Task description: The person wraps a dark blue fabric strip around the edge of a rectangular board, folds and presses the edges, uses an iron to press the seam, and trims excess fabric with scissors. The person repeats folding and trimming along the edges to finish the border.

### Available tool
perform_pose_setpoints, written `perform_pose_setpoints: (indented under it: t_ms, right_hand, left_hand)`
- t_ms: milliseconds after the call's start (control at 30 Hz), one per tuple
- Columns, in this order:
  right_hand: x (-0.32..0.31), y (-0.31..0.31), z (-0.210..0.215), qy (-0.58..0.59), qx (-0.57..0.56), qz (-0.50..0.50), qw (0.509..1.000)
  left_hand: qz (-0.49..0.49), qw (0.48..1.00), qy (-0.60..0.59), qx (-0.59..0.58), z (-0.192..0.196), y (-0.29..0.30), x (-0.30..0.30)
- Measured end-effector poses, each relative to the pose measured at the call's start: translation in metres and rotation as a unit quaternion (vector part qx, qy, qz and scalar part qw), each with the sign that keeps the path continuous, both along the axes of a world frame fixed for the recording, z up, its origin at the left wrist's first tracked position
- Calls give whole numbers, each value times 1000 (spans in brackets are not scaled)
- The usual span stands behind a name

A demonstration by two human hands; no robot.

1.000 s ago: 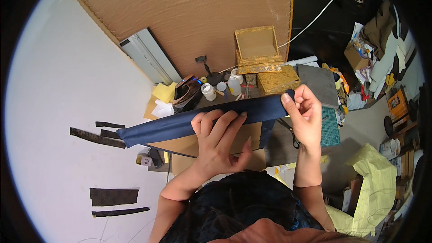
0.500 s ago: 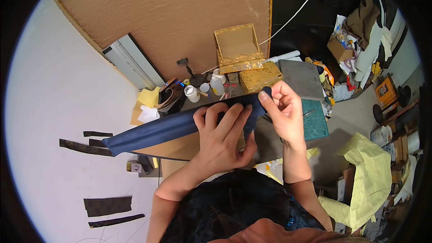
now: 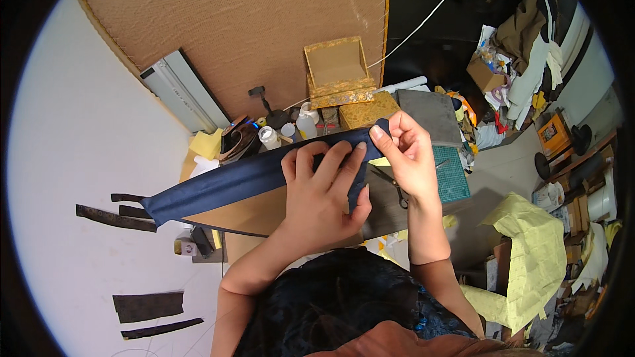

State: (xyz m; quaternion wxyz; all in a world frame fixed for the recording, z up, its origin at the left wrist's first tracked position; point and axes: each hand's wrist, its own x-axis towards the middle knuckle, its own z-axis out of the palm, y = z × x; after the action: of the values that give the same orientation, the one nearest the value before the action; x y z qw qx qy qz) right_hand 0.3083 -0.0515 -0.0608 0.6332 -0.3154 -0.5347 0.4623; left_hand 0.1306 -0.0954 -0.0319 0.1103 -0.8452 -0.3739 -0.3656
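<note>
A large tan board point(image 3: 245, 209) is held up before me, with dark blue cloth point(image 3: 205, 185) folded over its far edge in a long strip. My left hand point(image 3: 321, 188) lies across the strip near its right end. Its fingers are bent and press the cloth down on the board, with the thumb at the board's right edge. At the far right corner my right hand point(image 3: 411, 158) pinches the cloth's end between thumb and fingers. Just beneath that corner, a pair of scissors point(image 3: 401, 197) lies on the table, partly hidden.
Beyond the board stand a white jar point(image 3: 269, 137), a clear bottle point(image 3: 306, 125) and gold patterned boxes point(image 3: 337, 69). A green cutting mat point(image 3: 453, 172) lies right of my right hand. Yellow paper point(image 3: 529, 258) hangs at the lower right. Dark strips point(image 3: 147, 307) are on the white surface at left.
The whole view has shifted slightly. The cloth's right end has moved a little, uncovering the scissors below. Both hands keep nearly the same hold on the cloth and board.
</note>
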Motion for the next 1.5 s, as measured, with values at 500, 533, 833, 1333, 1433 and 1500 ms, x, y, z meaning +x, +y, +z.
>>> perform_pose_setpoints:
  t_ms: [500, 533, 833, 1333, 1433, 1500]
  right_hand:
    - [12, 5, 13, -152, 14, -67, 986]
    - [10, 7, 10, -104, 2, -41, 994]
    - [14, 14, -3, -17, -23, 92, 995]
    - [9, 24, 4, -91, -29, 72, 993]
    - [19, 33, 9, -119, -33, 115, 986]
    - [26, 37, 10, -107, -46, 155, 981]
  left_hand:
    - [-10, 999, -47, 19, -4, 3, 2]
    - [-10, 999, -48, 19, -4, 3, 3]
    - [22, 999, -22, 19, 0, 3, 9]
    - [-8, 957, 82, -279, 85, 48, -101]
    - [28, 935, 134, -327, 91, 53, -101]
    - [1, 938, 97, -334, 89, 54, -102]
